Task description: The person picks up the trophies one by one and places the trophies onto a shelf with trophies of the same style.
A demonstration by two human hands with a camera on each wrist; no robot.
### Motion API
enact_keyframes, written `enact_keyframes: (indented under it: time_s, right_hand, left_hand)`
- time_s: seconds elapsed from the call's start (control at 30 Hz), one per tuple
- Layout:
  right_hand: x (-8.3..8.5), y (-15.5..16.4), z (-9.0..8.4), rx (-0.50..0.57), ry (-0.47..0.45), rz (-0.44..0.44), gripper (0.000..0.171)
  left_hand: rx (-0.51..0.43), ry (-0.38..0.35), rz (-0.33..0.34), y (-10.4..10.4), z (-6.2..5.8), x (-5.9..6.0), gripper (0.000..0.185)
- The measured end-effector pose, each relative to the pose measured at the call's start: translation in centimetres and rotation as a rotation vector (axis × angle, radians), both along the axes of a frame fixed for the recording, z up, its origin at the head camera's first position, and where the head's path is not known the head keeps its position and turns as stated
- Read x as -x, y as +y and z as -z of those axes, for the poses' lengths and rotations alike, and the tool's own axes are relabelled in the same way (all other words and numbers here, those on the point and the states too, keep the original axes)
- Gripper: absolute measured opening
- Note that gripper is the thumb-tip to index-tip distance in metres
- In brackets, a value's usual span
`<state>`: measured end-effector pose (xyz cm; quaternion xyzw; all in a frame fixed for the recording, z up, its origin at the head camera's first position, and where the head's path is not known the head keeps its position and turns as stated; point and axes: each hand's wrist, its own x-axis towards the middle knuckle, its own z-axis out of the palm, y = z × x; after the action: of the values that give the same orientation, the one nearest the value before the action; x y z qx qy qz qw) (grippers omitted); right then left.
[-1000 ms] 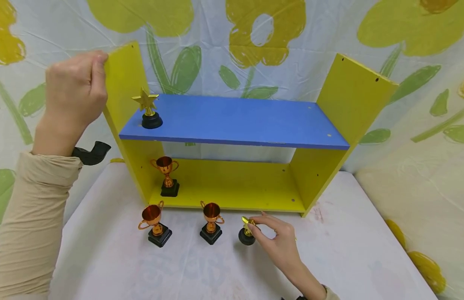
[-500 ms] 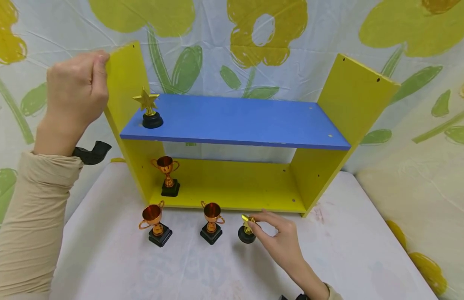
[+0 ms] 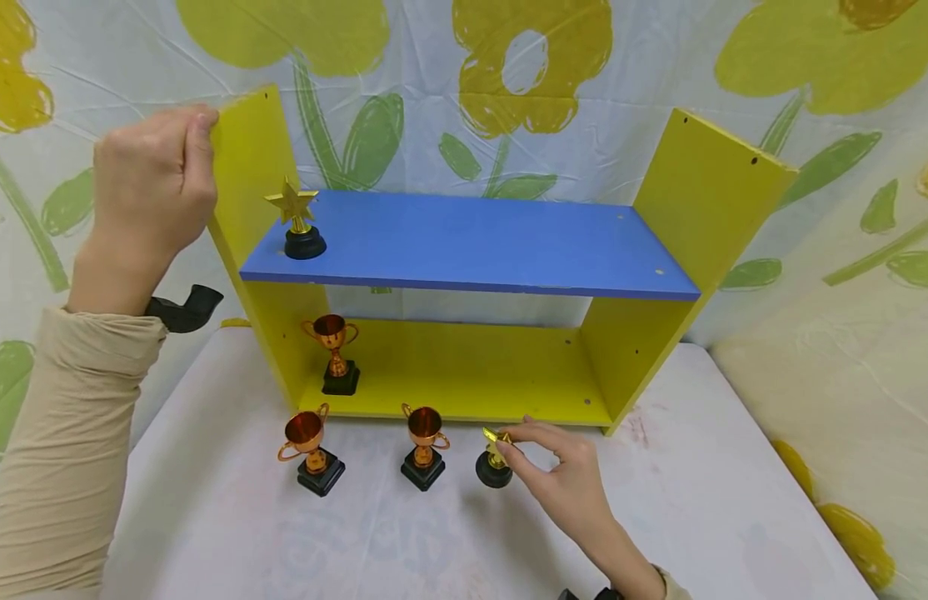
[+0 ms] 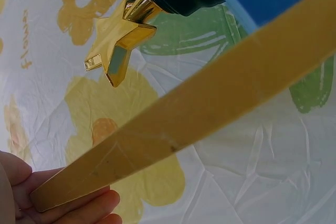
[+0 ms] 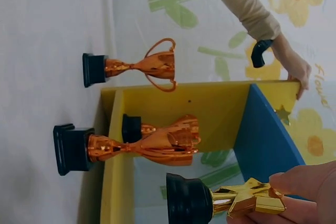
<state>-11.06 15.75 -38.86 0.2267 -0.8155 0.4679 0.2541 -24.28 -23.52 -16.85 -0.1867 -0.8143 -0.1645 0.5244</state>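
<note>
My left hand [image 3: 157,171] grips the top of the shelf unit's yellow left side panel [image 3: 250,150]. In the left wrist view its fingers [image 4: 94,208] wrap the panel's end. With thumb and fingertips, my right hand [image 3: 565,475] pinches a gold star trophy [image 3: 495,468] by its star, black round base downward, in front of the shelf. A matching star trophy [image 3: 302,221] stands on the blue shelf's left end. One bronze cup trophy [image 3: 336,354] stands at the left of the lower yellow shelf. Two more, a left cup [image 3: 314,450] and a middle cup [image 3: 423,446], stand on the table.
The blue shelf board [image 3: 471,242] spans the two side panels above the yellow bottom board [image 3: 464,367]. At the right rises the other side panel [image 3: 711,192]. A white cloth covers the table [image 3: 389,550], with a flower-print curtain [image 3: 411,50] behind.
</note>
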Motion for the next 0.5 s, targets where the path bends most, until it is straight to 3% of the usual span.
enact_keyframes:
  time_s: [0.5]
  right_hand:
    - [-0.1,0.7,-1.7,0.003,0.003,-0.001,0.023]
  left_hand:
    - [0.004,-0.003,0.000,0.0,0.0,-0.1,0.039]
